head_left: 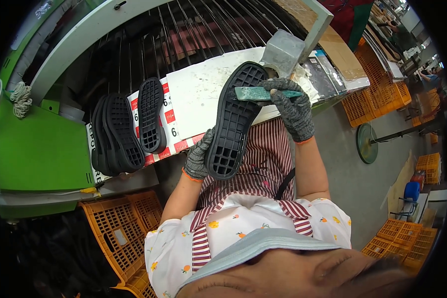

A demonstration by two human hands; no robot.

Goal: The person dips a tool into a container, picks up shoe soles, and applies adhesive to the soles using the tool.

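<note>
A flat green tool overlaps the tilted black gridded sole.

Bright light is washing over the white board, while deep shadow is swallowing the space beside the orange crates. Fisheye distortion is bowing a pale beam and blackening the corners, with distant detail looking soft.

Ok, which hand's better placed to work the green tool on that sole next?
Probably the right hand: it holds the green tool over the black sole, while the left hand holds the sole toward its near end.
</note>
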